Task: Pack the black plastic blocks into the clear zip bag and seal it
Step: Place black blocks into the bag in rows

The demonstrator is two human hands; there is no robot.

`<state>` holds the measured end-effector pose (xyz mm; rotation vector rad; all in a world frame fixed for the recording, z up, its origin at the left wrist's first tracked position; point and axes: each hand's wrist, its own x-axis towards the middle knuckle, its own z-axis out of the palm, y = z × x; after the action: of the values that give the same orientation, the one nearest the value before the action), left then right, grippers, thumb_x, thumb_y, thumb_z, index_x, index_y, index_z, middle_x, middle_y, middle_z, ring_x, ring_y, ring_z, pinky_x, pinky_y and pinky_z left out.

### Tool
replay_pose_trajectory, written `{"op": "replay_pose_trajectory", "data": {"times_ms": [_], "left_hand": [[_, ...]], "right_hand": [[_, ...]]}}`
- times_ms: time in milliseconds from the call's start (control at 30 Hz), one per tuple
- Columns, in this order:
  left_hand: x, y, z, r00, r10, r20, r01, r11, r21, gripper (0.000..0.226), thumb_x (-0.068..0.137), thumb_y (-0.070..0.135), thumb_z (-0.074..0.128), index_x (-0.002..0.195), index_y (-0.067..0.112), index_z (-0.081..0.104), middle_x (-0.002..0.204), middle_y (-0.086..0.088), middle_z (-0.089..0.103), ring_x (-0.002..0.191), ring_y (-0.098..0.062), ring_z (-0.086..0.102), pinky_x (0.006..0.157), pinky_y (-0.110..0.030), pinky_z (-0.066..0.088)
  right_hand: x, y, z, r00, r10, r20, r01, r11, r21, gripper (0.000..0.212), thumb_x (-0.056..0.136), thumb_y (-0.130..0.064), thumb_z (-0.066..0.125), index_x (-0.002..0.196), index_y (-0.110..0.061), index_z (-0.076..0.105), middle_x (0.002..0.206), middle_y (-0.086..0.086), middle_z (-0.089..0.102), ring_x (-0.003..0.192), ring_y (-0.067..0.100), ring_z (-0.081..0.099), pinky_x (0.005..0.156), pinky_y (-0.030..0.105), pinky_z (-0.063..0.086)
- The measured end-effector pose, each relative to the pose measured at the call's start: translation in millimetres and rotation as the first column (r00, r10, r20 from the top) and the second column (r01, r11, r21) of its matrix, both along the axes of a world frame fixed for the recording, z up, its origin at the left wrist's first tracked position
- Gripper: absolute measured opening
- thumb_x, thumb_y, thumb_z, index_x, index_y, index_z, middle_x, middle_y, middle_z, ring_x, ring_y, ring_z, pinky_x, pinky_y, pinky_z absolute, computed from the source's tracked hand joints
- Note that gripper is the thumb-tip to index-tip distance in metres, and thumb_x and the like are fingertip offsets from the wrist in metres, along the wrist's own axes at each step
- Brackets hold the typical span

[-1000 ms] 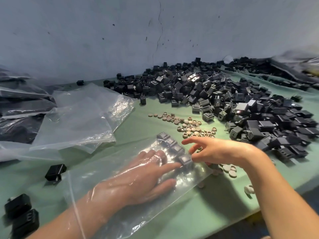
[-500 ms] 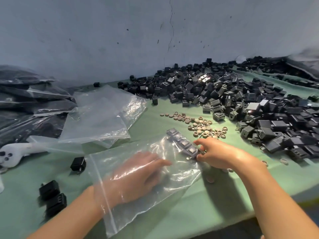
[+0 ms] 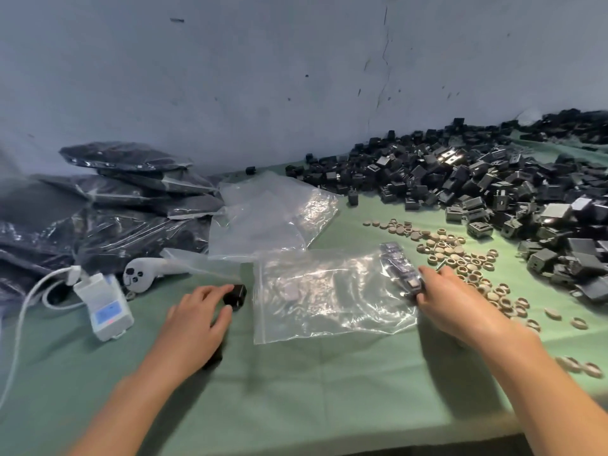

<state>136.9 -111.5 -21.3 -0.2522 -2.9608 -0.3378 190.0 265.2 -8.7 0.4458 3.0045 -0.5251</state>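
Head view: right hand point(image 3: 452, 306) pinched blocks point(image 3: 398, 268) through the bag point(image 3: 316, 311). Left hand point(image 3: 194, 320) touched a loose block point(image 3: 235, 295), grip unclear; pinching its sides seemed best.

The clear zip bag point(image 3: 329, 291) lies flat on the green surface point(image 3: 296, 390), set back from the middle of the near edge. The right grip point(image 3: 441, 297), a bare hand, pinches the bag's right end, where a row of black blocks point(image 3: 398, 264) sits inside. The left grip point(image 3: 197, 319) pinches a loose block point(image 3: 235, 295) just left of the bag. A heap of blocks point(image 3: 493, 179) fills the far right corner, with tan rings point(image 3: 460, 255) beside it. Empty bags point(image 3: 269, 215) and filled bags point(image 3: 131, 192) lie toward the far left.
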Motion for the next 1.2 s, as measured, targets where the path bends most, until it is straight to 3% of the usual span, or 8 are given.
{"op": "replay_pose_trajectory", "data": {"times_ms": [267, 400, 533, 633, 867, 967, 1100, 1200], "left_hand": [[-17.2, 25.0, 6.5, 0.999, 0.017, -0.039, -0.019, 0.998, -0.055, 0.027, 0.098, 0.044, 0.049, 0.123, 0.033, 0.050, 0.119, 0.007, 0.066, 0.111, -0.021, 0.057, 0.091, -0.037, 0.037], [-10.4, 22.5, 12.1, 0.987, -0.130, -0.094, 0.148, 0.964, 0.222, 0.029, 0.093, 0.042, 0.060, 0.120, 0.032, 0.056, 0.110, 0.019, 0.061, 0.108, -0.012, 0.055, 0.096, -0.033, 0.039], [4.6, 23.0, 21.3, 0.939, -0.335, -0.075, 0.338, 0.868, 0.364, 0.026, 0.088, 0.046, 0.064, 0.112, 0.054, 0.057, 0.110, 0.037, 0.057, 0.111, 0.009, 0.050, 0.098, -0.023, 0.038], [13.6, 29.0, 27.2, 0.924, -0.381, 0.025, 0.340, 0.850, 0.403, 0.029, 0.086, 0.051, 0.065, 0.105, 0.070, 0.053, 0.110, 0.027, 0.059, 0.114, 0.006, 0.051, 0.098, -0.021, 0.038], [24.5, 21.9, 51.8, 0.852, -0.496, 0.169, 0.288, 0.712, 0.640, 0.016, 0.095, 0.046, 0.058, 0.106, 0.047, 0.070, 0.090, 0.015, 0.073, 0.070, -0.002, 0.058, 0.060, -0.014, 0.044], [27.3, 22.9, 51.5, 0.763, -0.574, 0.297, 0.160, 0.613, 0.773, 0.026, 0.102, 0.019, 0.052, 0.106, 0.030, 0.076, 0.079, 0.001, 0.071, 0.066, -0.007, 0.059, 0.058, -0.012, 0.043], [26.0, 22.9, 46.6, 0.644, -0.672, 0.365, -0.091, 0.406, 0.909, 0.028, 0.095, 0.023, 0.058, 0.117, 0.013, 0.072, 0.099, -0.013, 0.071, 0.075, -0.021, 0.061, 0.066, -0.027, 0.051], [26.8, 36.5, 29.8, 0.781, -0.566, 0.263, 0.149, 0.579, 0.802, 0.027, 0.097, 0.014, 0.061, 0.119, 0.028, 0.071, 0.106, 0.004, 0.074, 0.090, -0.011, 0.067, 0.081, -0.021, 0.052]], "right_hand": [[7.7, -4.8, -1.3, 0.998, 0.017, -0.064, -0.017, 1.000, -0.003, 0.053, 0.103, -0.030, 0.044, 0.151, -0.020, 0.025, 0.128, 0.010, 0.047, 0.108, 0.023, 0.057, 0.097, 0.041, 0.049], [9.8, -1.7, -2.9, 0.997, 0.002, -0.077, -0.003, 1.000, -0.013, 0.060, 0.102, -0.034, 0.045, 0.155, -0.024, 0.019, 0.134, 0.009, 0.044, 0.113, 0.022, 0.055, 0.099, 0.041, 0.049], [10.9, -0.3, -4.2, 0.993, -0.003, -0.115, 0.008, 0.999, 0.048, 0.063, 0.101, -0.038, 0.046, 0.156, -0.026, 0.017, 0.144, 0.007, 0.039, 0.123, 0.021, 0.049, 0.104, 0.044, 0.046], [9.3, -9.8, 1.0, 0.972, 0.084, -0.220, -0.065, 0.993, 0.094, 0.062, 0.098, -0.041, 0.045, 0.155, -0.029, 0.022, 0.153, 0.001, 0.033, 0.135, 0.019, 0.042, 0.114, 0.043, 0.038], [0.9, -61.6, -1.4, 0.791, 0.502, -0.350, -0.443, 0.864, 0.238, 0.052, 0.104, -0.035, 0.040, 0.154, -0.036, 0.028, 0.157, -0.005, 0.033, 0.144, 0.019, 0.030, 0.123, 0.039, 0.015], [-3.6, -71.2, -8.1, 0.744, 0.558, -0.368, -0.499, 0.830, 0.251, 0.051, 0.103, -0.028, 0.045, 0.152, -0.034, 0.034, 0.154, -0.002, 0.040, 0.142, 0.021, 0.036, 0.122, 0.039, 0.014], [-7.3, -78.4, -14.6, 0.696, 0.599, -0.397, -0.532, 0.801, 0.275, 0.053, 0.099, -0.022, 0.053, 0.149, -0.031, 0.039, 0.148, 0.000, 0.048, 0.136, 0.022, 0.043, 0.120, 0.041, 0.024], [-8.3, -83.6, -13.4, 0.673, 0.614, -0.413, -0.554, 0.788, 0.270, 0.058, 0.098, -0.020, 0.052, 0.151, -0.031, 0.034, 0.149, 0.000, 0.045, 0.136, 0.022, 0.042, 0.120, 0.041, 0.024]]}}
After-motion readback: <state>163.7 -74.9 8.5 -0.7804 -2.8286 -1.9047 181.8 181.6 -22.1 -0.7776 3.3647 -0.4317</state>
